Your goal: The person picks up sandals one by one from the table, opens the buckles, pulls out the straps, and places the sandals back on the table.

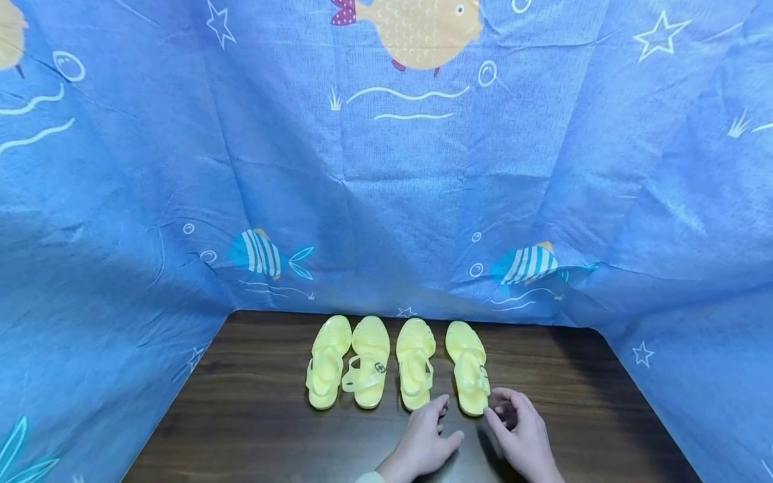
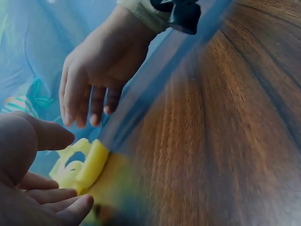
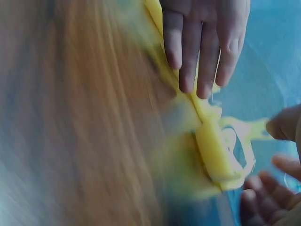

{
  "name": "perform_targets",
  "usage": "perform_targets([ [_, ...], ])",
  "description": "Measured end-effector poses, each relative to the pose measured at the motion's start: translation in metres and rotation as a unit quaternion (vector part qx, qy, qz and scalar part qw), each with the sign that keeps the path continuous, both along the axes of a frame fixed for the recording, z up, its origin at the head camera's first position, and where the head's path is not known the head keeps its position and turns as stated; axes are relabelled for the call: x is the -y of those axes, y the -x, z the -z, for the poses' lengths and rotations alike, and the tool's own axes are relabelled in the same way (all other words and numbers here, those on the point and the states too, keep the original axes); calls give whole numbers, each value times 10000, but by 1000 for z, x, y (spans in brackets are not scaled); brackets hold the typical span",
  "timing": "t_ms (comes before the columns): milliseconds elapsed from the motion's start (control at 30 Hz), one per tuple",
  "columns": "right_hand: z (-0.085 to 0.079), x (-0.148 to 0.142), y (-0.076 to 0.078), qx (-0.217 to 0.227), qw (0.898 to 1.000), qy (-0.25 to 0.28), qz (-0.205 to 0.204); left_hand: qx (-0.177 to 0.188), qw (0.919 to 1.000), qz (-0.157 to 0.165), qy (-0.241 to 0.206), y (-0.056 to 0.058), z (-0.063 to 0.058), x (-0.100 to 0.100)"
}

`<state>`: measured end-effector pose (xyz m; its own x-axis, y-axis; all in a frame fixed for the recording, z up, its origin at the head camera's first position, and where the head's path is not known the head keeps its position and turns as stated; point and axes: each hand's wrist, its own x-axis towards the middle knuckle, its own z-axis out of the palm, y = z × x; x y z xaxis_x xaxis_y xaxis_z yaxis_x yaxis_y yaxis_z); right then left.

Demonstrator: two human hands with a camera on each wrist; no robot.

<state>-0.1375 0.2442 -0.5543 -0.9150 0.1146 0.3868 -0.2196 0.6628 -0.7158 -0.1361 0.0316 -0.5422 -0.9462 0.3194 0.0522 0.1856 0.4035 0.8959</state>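
Several pale yellow sandals stand in a row on the dark wooden table, toes toward the back. At the right end, set apart by a wider gap, is a sandal (image 1: 470,382) with a heel strap. My right hand (image 1: 522,433) is beside its heel, fingers loosely bent and nothing gripped; in the right wrist view the thumb (image 3: 282,125) overlaps the strap's end. My left hand (image 1: 425,439) hovers before the heel of the third sandal (image 1: 415,355), fingers relaxed and holding nothing. Left of these are the second sandal (image 1: 370,355) and the leftmost sandal (image 1: 329,362).
A blue cloth (image 1: 398,201) printed with fish and stars hangs behind and along both sides of the table (image 1: 253,416). The sandals' toes lie near the table's back edge. A dark device (image 2: 181,16) sits at the right wrist.
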Motion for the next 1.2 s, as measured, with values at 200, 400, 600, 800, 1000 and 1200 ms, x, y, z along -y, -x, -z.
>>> perform_targets([
  [200,2,-9,10,1307,9909,-191,-244,21,9998,-172,-68,10,2,-11],
  [400,6,-7,22,1319,9900,20,-497,11,9998,-159,-150,22,5,-21],
  [600,6,-7,30,1464,9864,151,-734,4,9995,-11,-326,32,4,-32],
  [800,7,-7,30,1566,9830,291,-914,-38,9994,-39,-334,33,4,-35],
  [1000,6,-4,25,1653,9817,466,-829,5,9981,-32,-611,26,5,-32],
  [1200,2,1,15,1820,9806,285,-676,91,9970,210,-741,16,5,-23],
])
